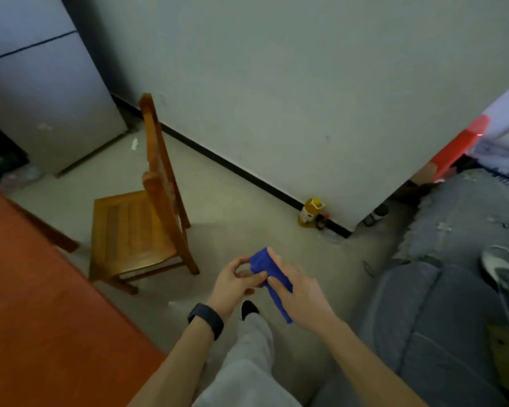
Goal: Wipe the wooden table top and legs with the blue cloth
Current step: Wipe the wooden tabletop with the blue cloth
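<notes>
You hold the blue cloth [261, 262] bunched between both hands, left hand [238, 279] pinching its end, right hand [301, 293] closed round its length, likely folding a pad before reaching the wooden table [27, 318] left of the grip.

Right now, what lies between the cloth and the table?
Head view: only the left hand gripping the blue cloth, then bare floor; the chair stands farther along the wooden table.

A wooden chair [135, 230] stands near the wall [276, 83], a yellow bottle [309, 211] at the wall's foot, a grey sofa [441, 318] well apart.
</notes>
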Tool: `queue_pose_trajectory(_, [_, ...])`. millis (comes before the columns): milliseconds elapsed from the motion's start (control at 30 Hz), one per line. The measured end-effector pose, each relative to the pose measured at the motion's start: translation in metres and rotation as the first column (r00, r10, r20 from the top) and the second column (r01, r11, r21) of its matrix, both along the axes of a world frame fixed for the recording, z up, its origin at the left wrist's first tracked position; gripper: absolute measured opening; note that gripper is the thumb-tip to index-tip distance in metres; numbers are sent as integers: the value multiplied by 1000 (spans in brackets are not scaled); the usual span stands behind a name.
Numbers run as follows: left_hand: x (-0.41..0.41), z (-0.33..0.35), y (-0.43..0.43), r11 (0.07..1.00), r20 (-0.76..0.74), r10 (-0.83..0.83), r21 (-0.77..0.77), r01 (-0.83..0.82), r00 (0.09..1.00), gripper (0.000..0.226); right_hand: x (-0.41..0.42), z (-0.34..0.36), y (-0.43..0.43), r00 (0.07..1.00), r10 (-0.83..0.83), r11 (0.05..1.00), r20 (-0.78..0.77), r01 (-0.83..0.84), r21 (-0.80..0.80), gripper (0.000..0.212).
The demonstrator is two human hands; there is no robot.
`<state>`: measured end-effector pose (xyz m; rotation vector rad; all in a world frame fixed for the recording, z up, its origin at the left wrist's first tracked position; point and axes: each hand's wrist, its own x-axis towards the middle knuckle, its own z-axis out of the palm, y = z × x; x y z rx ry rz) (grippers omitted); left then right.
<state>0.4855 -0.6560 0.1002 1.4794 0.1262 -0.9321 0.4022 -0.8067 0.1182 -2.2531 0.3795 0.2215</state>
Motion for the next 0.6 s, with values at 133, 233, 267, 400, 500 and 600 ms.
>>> queue_pose_trajectory(133, [97,4,-61,990,77,-125,70,120,989,47,85,8,-65,1000,-1,999,-27,-1,-47,54])
queue_pose_trajectory(233, [164,19,-96,972,232,-199,169,162,952,34,143,15,-106,999,-33,999,-35,32,-44,54])
queue_pose_trajectory(267, [185,24,-104,961,291,-218,231,153,932,30,162,17,-118,998,-56,998,-32,55,-29,54])
queue_pose_trajectory(400, [264,42,-120,886,501,-337,456,88,797,32,230,19,-160,992,-112,994,-50,113,8,54])
queue_pose_trajectory(500, [333,52,-125,782,580,-467,623,7,667,37,297,17,-185,995,-87,995,-45,88,40,50])
queue_pose_trajectory(600, [406,60,-131,637,540,-566,766,-86,623,42,378,10,-205,1000,15,1000,-18,-15,13,51])
